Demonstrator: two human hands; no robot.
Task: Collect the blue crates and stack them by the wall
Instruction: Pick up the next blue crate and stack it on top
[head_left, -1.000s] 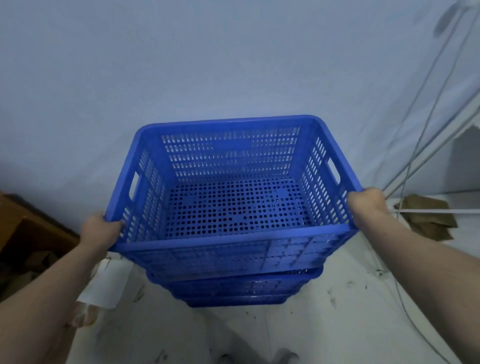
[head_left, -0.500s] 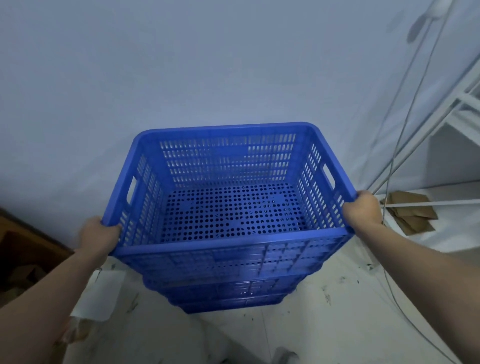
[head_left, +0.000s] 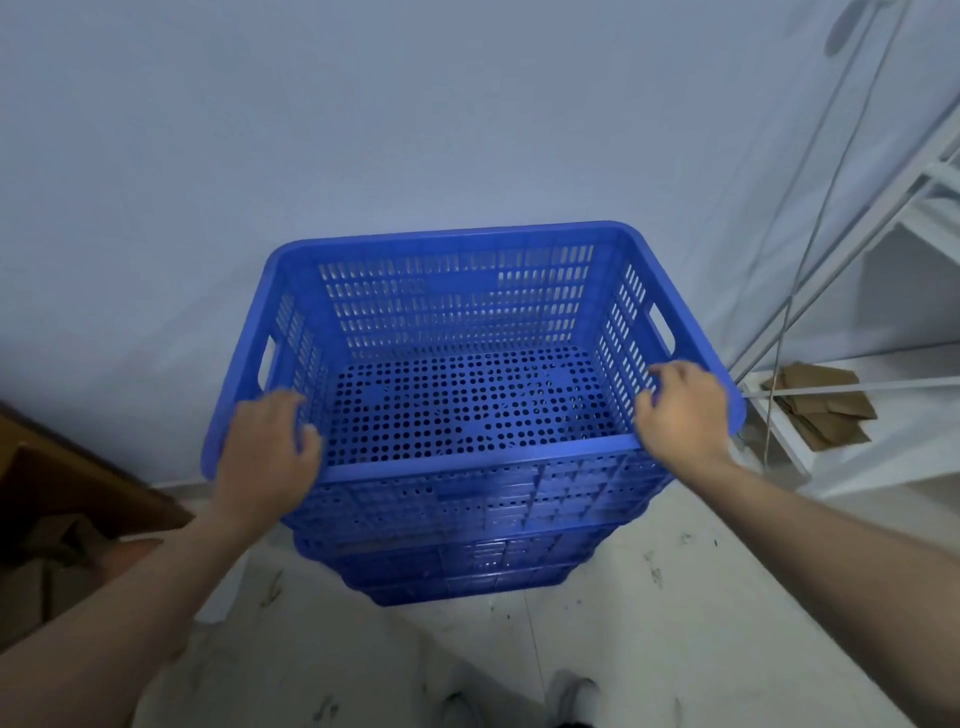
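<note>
Crate: top blue crate (head_left: 467, 395) sits nested on a stack of more blue crates (head_left: 457, 566), right up near the pale wall (head_left: 363, 130), its floor of round holes bare.
Left hand: my left hand (head_left: 270, 441) lies on the near left corner of the crate's rim, back of the hand up, fingers (head_left: 306, 436) curled loosely over the edge and down the inside of the slotted side wall. I cannot tell whether it grips or only rests there.
Left arm: my bare forearm runs from the lower left of the view up and to the right, wrist bent a little inward.
Right hand: my right hand (head_left: 680, 410) sits on the near right corner, knuckles up, fingers bent over the rim with the tips against the inside wall. Grip or rest, I cannot tell.
Right arm: it comes in from the lower right, stretched nearly straight toward the corner.
Floor: white tiles (head_left: 649, 639) with dark specks; the toes of my shoes (head_left: 571, 691) show at the bottom edge.
Right side: white shelf frame (head_left: 852, 467) with folded cardboard (head_left: 821, 410) on its bottom board, thin cables (head_left: 810, 244) hanging in front.
Left side: brown wooden furniture (head_left: 62, 488), well apart from the stack.
</note>
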